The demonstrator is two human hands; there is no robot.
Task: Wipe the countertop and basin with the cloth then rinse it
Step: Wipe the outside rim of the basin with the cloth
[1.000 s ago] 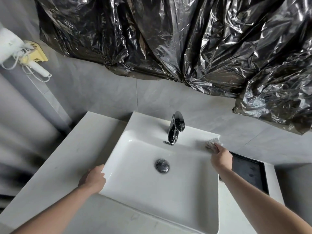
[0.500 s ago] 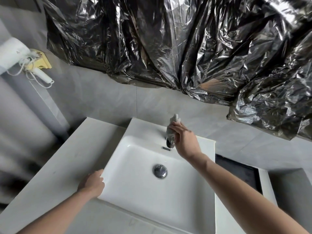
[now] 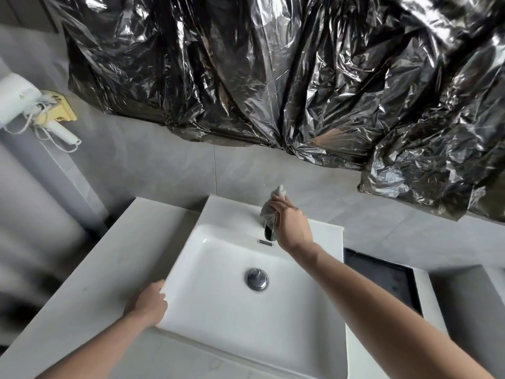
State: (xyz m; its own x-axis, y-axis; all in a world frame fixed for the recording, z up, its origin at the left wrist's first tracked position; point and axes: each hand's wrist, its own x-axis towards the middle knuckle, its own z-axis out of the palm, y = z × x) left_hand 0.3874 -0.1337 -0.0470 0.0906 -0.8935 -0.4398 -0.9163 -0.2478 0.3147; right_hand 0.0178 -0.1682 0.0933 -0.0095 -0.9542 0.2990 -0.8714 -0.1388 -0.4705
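Observation:
A white rectangular basin [image 3: 224,310] sits on a pale countertop [image 3: 90,272], with a chrome drain plug [image 3: 257,278] at its middle. At the basin's back rim stands a dark tap [image 3: 269,231]. My right hand [image 3: 291,225] grips a grey cloth [image 3: 270,207] wrapped over the top of the tap; a corner of the cloth sticks up behind my fingers. My left hand [image 3: 149,303] rests on the basin's front left corner, fingers curled over its rim.
Crinkled black plastic sheeting [image 3: 273,77] hangs on the wall above the basin. A white hair dryer [image 3: 16,102] on a yellow holder is mounted at the left. A dark rectangular recess [image 3: 382,277] lies in the countertop right of the basin.
My right hand moved with the cloth from the basin's back right corner leftward onto the tap and now holds the cloth around its top. My left hand stayed on the basin's corner.

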